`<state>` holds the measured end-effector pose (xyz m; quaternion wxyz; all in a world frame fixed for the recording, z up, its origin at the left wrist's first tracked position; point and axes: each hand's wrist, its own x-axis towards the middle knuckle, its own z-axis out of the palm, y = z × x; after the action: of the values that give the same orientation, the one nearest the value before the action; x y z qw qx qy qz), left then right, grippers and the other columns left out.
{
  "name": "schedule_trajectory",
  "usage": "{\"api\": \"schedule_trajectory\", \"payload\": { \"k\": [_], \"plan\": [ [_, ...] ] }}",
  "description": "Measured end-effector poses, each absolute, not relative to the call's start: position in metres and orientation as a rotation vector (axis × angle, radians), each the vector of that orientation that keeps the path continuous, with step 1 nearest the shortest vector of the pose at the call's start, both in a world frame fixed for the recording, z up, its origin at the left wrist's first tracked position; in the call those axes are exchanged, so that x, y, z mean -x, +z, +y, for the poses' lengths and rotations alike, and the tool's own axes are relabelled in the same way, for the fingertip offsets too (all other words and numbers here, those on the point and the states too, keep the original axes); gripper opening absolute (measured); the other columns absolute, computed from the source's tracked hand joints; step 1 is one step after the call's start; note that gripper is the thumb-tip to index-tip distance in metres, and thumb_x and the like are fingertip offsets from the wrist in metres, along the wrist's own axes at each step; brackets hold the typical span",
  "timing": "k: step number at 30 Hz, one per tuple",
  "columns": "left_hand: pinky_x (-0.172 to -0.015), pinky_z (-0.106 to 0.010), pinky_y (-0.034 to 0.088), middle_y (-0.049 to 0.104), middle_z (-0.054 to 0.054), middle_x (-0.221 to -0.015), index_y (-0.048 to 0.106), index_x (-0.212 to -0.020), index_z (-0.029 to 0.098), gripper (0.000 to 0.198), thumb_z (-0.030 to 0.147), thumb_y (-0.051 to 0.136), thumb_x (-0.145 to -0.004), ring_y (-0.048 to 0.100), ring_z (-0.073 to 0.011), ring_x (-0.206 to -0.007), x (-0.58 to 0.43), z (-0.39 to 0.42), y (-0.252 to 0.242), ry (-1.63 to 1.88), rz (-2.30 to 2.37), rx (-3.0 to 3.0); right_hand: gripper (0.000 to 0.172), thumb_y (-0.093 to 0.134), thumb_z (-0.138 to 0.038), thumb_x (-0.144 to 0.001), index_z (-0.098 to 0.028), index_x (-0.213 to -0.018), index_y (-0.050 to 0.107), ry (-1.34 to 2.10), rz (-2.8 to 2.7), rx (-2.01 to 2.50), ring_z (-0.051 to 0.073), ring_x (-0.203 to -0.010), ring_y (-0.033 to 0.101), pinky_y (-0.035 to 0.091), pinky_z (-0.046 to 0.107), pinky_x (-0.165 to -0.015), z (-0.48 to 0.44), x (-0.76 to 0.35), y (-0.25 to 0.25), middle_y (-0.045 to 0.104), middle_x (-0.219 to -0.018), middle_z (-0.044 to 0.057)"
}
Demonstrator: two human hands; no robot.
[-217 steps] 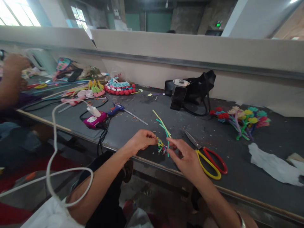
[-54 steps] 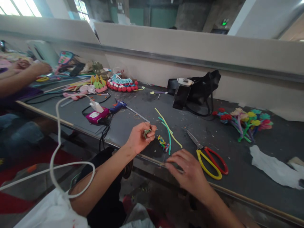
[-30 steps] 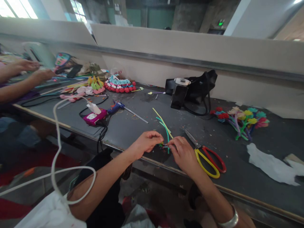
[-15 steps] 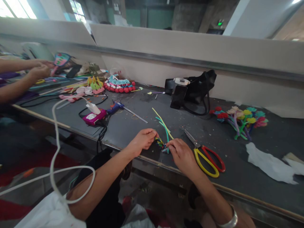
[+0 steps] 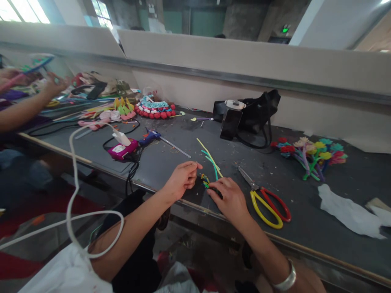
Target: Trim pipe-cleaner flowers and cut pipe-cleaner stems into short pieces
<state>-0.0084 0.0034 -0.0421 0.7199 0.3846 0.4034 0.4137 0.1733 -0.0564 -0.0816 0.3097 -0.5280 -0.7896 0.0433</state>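
Observation:
My left hand hovers near the front edge of the dark table, fingers curled with thumb and forefinger pinched; what they pinch is too small to name. My right hand rests just to its right, fingers bent down onto the table. Between the two hands lies a small pile of colourful cut bits, touching the right fingertips. Green and yellow pipe cleaners stretch away behind the pile. Yellow- and red-handled scissors lie right of my right hand.
A blue glue gun, a pink device and a white cable sit to the left. A black bag with a phone stands behind. Pipe-cleaner flowers and white cloth lie right. Another person's arm works far left.
My left hand has lifted slightly off the pile and its fingers have closed up. My right hand has settled lower over the bits. The person at far left has raised a stick.

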Motion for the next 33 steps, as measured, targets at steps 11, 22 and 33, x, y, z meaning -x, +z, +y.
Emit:
{"api": "schedule_trajectory", "payload": {
  "k": [11,22,33],
  "plan": [
    [-0.038,-0.02,0.006,0.027,0.011,-0.045,0.06,-0.075,0.017,0.018,0.032,0.07,-0.076,0.017,-0.0019,-0.035,0.007,-0.003,-0.036,0.741,0.967,-1.005,0.013,0.053,-0.019,-0.09,-0.021,-0.082,0.063,0.254,-1.847,1.401,0.018,-0.077,0.057,0.045,0.029,-0.071,-0.049,-0.168,-0.079,0.062,-0.079,0.002],
    [-0.037,-0.02,0.014,0.036,0.009,-0.046,0.062,-0.072,0.016,0.023,0.036,0.073,-0.069,0.025,-0.003,-0.037,-0.001,-0.013,-0.039,0.704,1.005,-1.244,0.012,0.05,-0.022,-0.093,-0.022,-0.085,0.06,0.33,-1.832,1.344,0.019,-0.083,0.057,0.046,0.031,-0.074,-0.052,-0.168,-0.076,0.061,-0.084,0.003],
    [-0.039,-0.021,0.005,0.025,0.012,-0.043,0.058,-0.07,0.017,0.022,0.029,0.075,-0.067,0.014,-0.0009,-0.034,0.01,0.0,-0.039,0.737,0.874,-0.945,0.016,0.057,-0.025,-0.09,-0.022,-0.074,0.06,0.295,-2.014,1.27,0.019,-0.08,0.057,0.044,0.033,-0.078,-0.061,-0.182,-0.063,0.062,-0.076,0.001]
  ]
}}
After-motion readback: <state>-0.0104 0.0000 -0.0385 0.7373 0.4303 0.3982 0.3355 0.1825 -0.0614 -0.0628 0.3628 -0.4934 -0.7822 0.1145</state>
